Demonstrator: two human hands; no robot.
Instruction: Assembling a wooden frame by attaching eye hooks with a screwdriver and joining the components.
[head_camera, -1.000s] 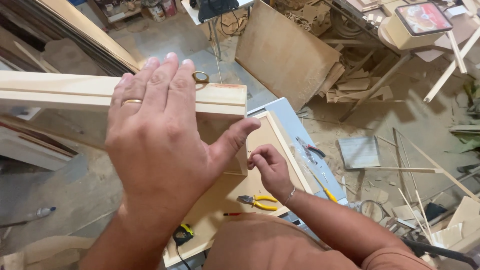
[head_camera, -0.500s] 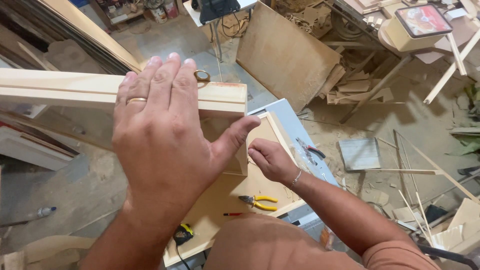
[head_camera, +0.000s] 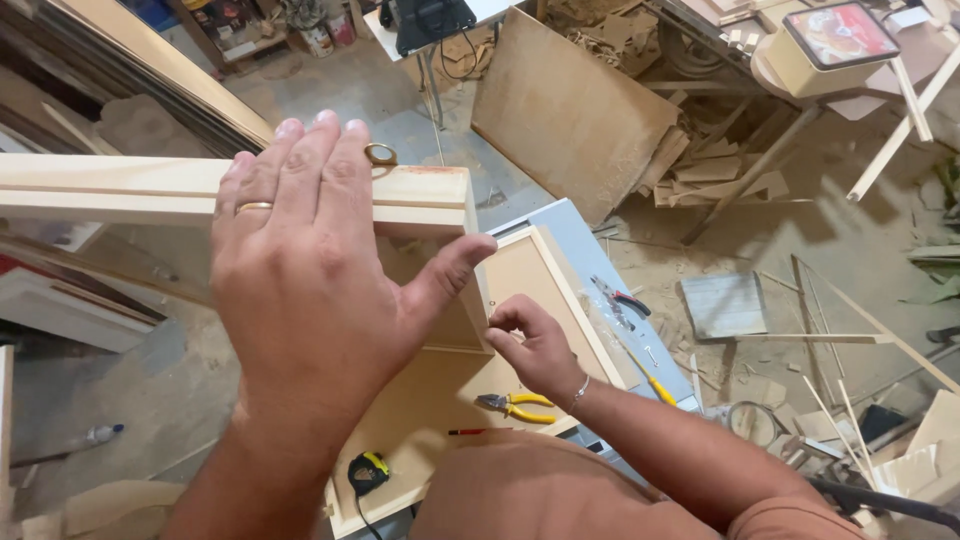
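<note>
My left hand (head_camera: 310, 270), a gold ring on one finger, lies flat with fingers spread on the top edge of a pale wooden frame (head_camera: 420, 200) held upright; its thumb presses the frame's right end. Lower down, my right hand (head_camera: 530, 345) is pinched against the frame's right side edge; what the fingertips hold is too small to see. Behind the fingers, a small brass ring (head_camera: 380, 153) sits on the frame's top. Below the frame lies a flat wooden panel (head_camera: 540, 275) on a work surface.
Yellow-handled pliers (head_camera: 515, 405), a red pencil (head_camera: 470, 432) and a black-and-yellow tape measure (head_camera: 368, 470) lie on the panel. Red-handled pliers (head_camera: 620, 297) and a yellow-handled tool (head_camera: 655, 385) rest on the grey bench. A leaning board (head_camera: 570, 110), wood scraps and sawdust cover the floor.
My right hand has shifted slightly up and left along the frame's side edge. My left hand stays flat on the frame's top.
</note>
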